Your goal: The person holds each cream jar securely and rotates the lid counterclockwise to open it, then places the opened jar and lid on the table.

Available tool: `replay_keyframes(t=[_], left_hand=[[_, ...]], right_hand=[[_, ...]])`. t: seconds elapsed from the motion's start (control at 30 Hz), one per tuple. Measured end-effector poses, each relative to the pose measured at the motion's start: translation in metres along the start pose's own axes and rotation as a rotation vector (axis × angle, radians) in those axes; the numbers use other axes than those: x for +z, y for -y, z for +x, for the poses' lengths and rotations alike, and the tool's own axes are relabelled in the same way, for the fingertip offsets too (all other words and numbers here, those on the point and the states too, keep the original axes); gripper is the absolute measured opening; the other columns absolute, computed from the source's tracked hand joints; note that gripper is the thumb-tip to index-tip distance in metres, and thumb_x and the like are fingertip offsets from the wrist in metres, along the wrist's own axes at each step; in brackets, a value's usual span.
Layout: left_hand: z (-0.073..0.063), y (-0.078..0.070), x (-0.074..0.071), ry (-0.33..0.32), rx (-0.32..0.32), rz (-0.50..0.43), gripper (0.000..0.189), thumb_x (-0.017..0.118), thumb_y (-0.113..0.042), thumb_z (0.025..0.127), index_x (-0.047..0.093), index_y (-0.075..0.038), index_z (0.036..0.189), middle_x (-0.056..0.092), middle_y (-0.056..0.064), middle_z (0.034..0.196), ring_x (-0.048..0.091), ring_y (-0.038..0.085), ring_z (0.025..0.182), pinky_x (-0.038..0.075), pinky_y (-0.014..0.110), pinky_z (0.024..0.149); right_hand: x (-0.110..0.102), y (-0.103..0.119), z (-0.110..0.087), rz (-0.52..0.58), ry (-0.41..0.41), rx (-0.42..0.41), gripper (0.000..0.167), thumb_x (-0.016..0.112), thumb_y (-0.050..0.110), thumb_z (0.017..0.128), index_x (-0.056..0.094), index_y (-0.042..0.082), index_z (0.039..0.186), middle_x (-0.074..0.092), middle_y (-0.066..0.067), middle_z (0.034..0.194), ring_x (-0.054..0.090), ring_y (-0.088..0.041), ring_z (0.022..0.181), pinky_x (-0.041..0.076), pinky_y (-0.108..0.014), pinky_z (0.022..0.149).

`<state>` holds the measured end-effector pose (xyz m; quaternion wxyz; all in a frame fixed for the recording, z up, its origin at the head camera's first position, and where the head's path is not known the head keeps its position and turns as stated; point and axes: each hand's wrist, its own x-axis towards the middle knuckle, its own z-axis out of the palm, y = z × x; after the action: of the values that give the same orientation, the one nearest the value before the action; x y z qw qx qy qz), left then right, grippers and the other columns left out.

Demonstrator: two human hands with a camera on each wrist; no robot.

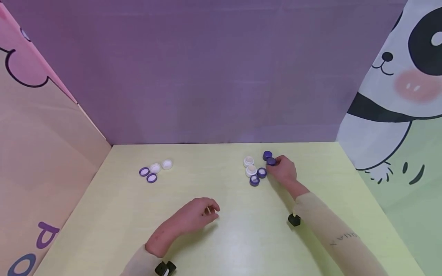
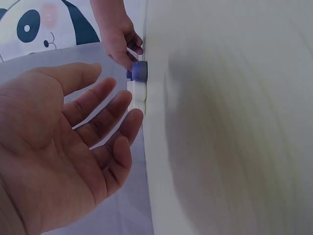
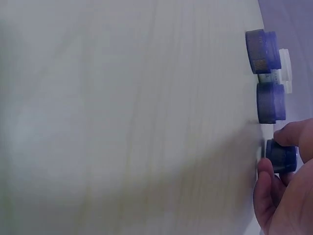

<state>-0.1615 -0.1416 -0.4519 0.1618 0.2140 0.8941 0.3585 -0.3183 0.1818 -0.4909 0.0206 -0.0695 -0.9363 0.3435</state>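
Note:
Near the back right of the table my right hand (image 1: 286, 171) pinches a small dark purple jar (image 1: 271, 161) between thumb and fingers, as the right wrist view also shows. Just behind it stands another purple jar (image 1: 267, 154). To its left are two white jars (image 1: 251, 171), and two purple jars with pale tops (image 1: 254, 181) sit slightly nearer. My left hand (image 1: 195, 215) hovers over the middle front of the table, fingers loosely bent. Nothing lies in its palm in the left wrist view.
Toward the back left lie two white lids (image 1: 167, 164) and two purple-rimmed, white-centred lids (image 1: 151, 178). A purple wall (image 1: 221, 76) rises behind the pale table (image 1: 235, 245). Printed side panels, one with a panda (image 1: 390, 96), flank it.

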Motion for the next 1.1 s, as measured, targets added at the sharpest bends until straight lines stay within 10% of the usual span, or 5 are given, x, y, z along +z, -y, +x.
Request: replay_keyframes(t=[0.23, 0.57, 1.1], left_hand=[[-0.005, -0.01, -0.009, -0.05, 0.009, 0.161, 0.019, 0.063, -0.024, 0.095, 0.067, -0.013, 0.11, 0.061, -0.012, 0.095, 0.058, 0.009, 0.085, 0.049, 0.032, 0.074], [-0.013, -0.017, -0.016, -0.095, 0.033, 0.191, 0.018, 0.064, -0.023, 0.094, 0.067, -0.014, 0.11, 0.062, -0.012, 0.098, 0.058, 0.01, 0.089, 0.049, 0.033, 0.076], [-0.02, -0.031, -0.013, -0.26, 0.136, 0.217, 0.024, 0.068, -0.023, 0.092, 0.065, -0.021, 0.115, 0.061, -0.015, 0.109, 0.06, 0.01, 0.091, 0.05, 0.029, 0.075]], right_hand=[[-0.012, 0.01, -0.02, 0.019, -0.059, -0.105, 0.044, 0.071, 0.028, 0.081, 0.057, 0.002, 0.114, 0.067, -0.015, 0.109, 0.062, -0.03, 0.09, 0.045, -0.039, 0.068], [-0.027, 0.028, -0.068, 0.083, -0.06, -0.313, 0.039, 0.075, 0.024, 0.079, 0.061, 0.006, 0.111, 0.068, -0.012, 0.106, 0.051, -0.014, 0.055, 0.041, -0.032, 0.057], [-0.018, 0.061, -0.14, 0.212, 0.059, -0.485, 0.036, 0.085, 0.013, 0.072, 0.067, 0.012, 0.103, 0.067, 0.003, 0.096, 0.049, -0.007, 0.05, 0.044, -0.025, 0.049]])
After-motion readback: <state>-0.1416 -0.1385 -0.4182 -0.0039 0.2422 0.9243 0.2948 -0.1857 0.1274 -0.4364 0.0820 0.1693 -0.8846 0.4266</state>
